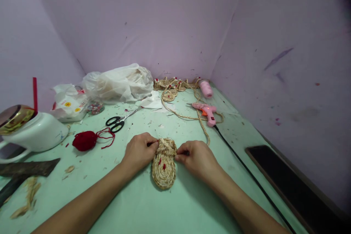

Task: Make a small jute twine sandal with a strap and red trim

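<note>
Woven straw piece, slipper-shaped, is held between both hands at the near middle of the worktop, rounded end toward the person. Left edge near the top is pinched by the left hand, thumb and index finger brought together; right edge is gripped likewise by the right hand. Whether a loose strand is also caught in the fingertips cannot be told. Opposite edges are probably gripped so the raised upper band is steadied and the piece is stopped from turning; the face with small red bits is left uncovered.

Just beyond the right hand, the end of a braided straw cord is seen, tangled around a pink glue gun. The gun is laid on its side, seemingly for easy reach by the right hand; its black cable is run past the right forearm. These are judged the nearest obstacles.

To the left, a red yarn ball and scissors are placed, yarn tail touching the handles. Farther out: white mug, pink spool, plastic bag, more woven straw pieces against the back wall.
</note>
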Demonstrator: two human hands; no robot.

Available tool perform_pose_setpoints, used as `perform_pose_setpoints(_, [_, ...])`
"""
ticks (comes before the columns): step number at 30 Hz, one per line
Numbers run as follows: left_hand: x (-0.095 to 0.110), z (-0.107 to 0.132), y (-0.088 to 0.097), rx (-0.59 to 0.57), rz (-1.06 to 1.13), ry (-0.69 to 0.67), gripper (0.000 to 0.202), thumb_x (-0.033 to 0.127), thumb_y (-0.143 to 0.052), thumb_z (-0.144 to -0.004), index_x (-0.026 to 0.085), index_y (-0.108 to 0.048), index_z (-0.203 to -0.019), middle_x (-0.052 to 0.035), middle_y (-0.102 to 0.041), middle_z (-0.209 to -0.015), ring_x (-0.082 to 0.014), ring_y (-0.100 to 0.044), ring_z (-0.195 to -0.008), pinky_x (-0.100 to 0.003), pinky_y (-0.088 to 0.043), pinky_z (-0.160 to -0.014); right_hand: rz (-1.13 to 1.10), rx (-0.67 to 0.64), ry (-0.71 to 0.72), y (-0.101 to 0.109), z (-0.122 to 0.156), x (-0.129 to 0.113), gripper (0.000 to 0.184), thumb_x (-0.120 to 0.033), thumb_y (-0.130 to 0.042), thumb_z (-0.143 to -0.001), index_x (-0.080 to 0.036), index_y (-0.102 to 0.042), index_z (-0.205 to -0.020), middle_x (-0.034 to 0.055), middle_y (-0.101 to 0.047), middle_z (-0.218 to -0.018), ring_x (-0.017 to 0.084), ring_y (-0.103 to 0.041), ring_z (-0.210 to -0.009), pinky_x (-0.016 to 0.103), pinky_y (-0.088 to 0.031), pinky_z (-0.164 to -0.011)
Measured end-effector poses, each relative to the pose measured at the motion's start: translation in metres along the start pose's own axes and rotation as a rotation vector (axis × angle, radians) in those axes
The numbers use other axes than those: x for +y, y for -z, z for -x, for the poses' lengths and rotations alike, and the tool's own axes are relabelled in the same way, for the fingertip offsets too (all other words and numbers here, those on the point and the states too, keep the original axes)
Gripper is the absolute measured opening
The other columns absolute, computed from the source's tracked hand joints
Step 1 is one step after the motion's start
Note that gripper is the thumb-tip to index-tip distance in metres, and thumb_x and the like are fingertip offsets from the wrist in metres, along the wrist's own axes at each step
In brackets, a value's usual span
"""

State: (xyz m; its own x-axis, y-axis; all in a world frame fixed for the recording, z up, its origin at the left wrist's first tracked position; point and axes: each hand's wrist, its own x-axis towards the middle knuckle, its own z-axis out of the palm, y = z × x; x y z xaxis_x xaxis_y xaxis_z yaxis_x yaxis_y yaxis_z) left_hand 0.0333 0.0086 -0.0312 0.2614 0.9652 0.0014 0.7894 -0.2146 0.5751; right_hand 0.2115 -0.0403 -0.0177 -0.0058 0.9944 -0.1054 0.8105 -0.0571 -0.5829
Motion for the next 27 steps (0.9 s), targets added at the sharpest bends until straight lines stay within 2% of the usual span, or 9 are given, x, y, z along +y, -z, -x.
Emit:
perform_pose_setpoints(4, [0.0,0.0,-0.001,0.008,0.006,-0.002,0.022,0.03,-0.049,-0.074,0.021,-0.069,-0.069,-0.0019,-0.067,-0.078,-0.0167,-0.059,-0.071,-0.025,-0.042,-0.063,-0.055,-0.02,0.045,-0.005,-0.001,0.002,0.01,-0.024,-0.062,-0.071,-0.022,-0.071,-0.074,0.0011,-0.07,-0.068,0.015,-0.06,-0.063,0.024,-0.038,-0.055])
perform_pose_setpoints(9, [0.0,0.001,-0.001,0.022,0.002,-0.005,0.022,0.028,-0.049,-0.074,0.021,-0.069,-0.069,-0.0022,-0.067,-0.08,-0.0169,-0.059,-0.073,-0.026,-0.042,-0.063,0.159,0.046,0.066,-0.002,0.002,0.0,0.01,-0.028,-0.062,-0.073,-0.024,-0.07,-0.075,0.0032,-0.068,-0.077,0.019,-0.06,-0.069,0.027,-0.034,-0.056])
perform_pose_setpoints(12, [0.001,0.001,0.0,0.023,0.0,-0.011,0.023,0.028,-0.049,-0.074,0.021,-0.07,-0.069,-0.0021,-0.067,-0.08,-0.0167,-0.059,-0.072,-0.026,-0.041,-0.062,0.183,-0.004,0.118,0.003,0.004,0.001,0.012,-0.029,-0.062,-0.073,-0.024,-0.07,-0.079,0.0042,-0.067,-0.08,0.019,-0.06,-0.071,0.027,-0.034,-0.057])
perform_pose_setpoints(16, [0.0,0.002,-0.001,0.027,0.001,-0.018,0.022,0.03,-0.049,-0.074,0.022,-0.07,-0.071,-0.0018,-0.067,-0.078,-0.0165,-0.058,-0.071,-0.025,-0.041,-0.062,0.183,-0.06,0.16,0.01,0.004,0.001,0.012,-0.02,-0.058,-0.073,-0.023,-0.07,-0.076,0.004,-0.068,-0.08,0.018,-0.06,-0.072,0.026,-0.033,-0.058])
perform_pose_setpoints(22, [-0.001,0.001,-0.002,0.027,0.003,-0.024,0.023,0.032,-0.049,-0.075,0.021,-0.067,-0.065,-0.0017,-0.066,-0.076,-0.0158,-0.058,-0.068,-0.024,-0.039,-0.059,0.02,0.004,0.109,0.011,0.004,0.0,0.012,-0.027,-0.056,-0.077,-0.02,-0.065,-0.074,0.0019,-0.067,-0.067,0.015,-0.055,-0.059,0.024,-0.032,-0.052])
perform_pose_setpoints(27, [0.0,0.002,-0.001,0.019,0.002,-0.03,0.023,0.031,-0.05,-0.075,0.021,-0.067,-0.065,-0.0014,-0.066,-0.075,-0.0155,-0.057,-0.068,-0.024,-0.039,-0.06,-0.05,-0.053,0.085,0.006,0.005,0.002,0.014,-0.029,-0.057,-0.074,-0.019,-0.064,-0.068,0.0013,-0.064,-0.058,0.014,-0.053,-0.054,0.023,-0.031,-0.049])
